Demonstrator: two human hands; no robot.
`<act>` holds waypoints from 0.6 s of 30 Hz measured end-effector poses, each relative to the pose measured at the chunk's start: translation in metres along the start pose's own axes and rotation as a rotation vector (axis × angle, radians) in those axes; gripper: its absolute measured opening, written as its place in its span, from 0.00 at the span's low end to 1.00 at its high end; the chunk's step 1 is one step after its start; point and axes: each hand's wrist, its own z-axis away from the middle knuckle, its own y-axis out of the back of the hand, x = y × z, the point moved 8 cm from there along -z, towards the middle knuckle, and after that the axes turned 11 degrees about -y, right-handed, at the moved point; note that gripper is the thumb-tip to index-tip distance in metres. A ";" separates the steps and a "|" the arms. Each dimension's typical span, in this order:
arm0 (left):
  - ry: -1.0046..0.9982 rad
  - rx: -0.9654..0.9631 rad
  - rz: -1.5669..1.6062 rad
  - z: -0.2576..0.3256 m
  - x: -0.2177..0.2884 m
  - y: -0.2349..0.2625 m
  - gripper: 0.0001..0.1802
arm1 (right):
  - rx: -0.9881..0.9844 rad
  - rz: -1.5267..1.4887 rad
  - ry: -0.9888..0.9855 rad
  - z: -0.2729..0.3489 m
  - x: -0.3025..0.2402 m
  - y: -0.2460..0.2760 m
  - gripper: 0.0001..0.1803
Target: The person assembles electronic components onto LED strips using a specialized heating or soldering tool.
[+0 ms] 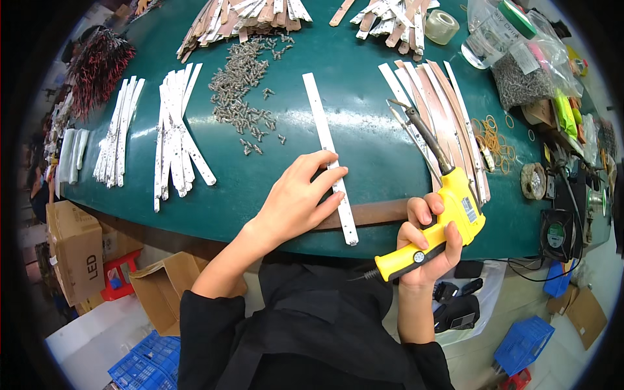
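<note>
A: Where is your left hand (296, 198) right now?

B: Your left hand lies flat and open on the long white strip (329, 156). Your fingers press down on it, but they do not wrap around it. The strip lies on the green tabletop (351, 84), with its near end at the edge close to you.

A: And your right hand (426, 250)?

B: Your right hand is closed tight around the yellow soldering gun (442, 214). Its dark metal tip points away from you, up over the tabletop, and it is apart from the white strip.

A: What else is near you?

B: Just past the gun's tip is a fan of white and brown strips (442, 110). A heap of small grey screws (244, 88) sits to the left of your strip. More white strips (175, 133) lie in bundles farther left. Orange rubber bands (494, 140) are scattered on the right, near a bag of small grey parts (520, 81)
</note>
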 end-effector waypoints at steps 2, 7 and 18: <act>-0.002 0.002 0.030 0.001 -0.003 0.002 0.20 | -0.005 0.023 0.004 0.000 0.000 -0.002 0.20; -0.021 0.025 0.108 -0.001 -0.011 0.008 0.17 | -0.012 0.103 0.041 0.002 -0.002 -0.005 0.23; 0.131 0.216 -0.187 0.013 -0.048 0.062 0.08 | -0.011 0.306 0.063 -0.013 -0.003 0.017 0.28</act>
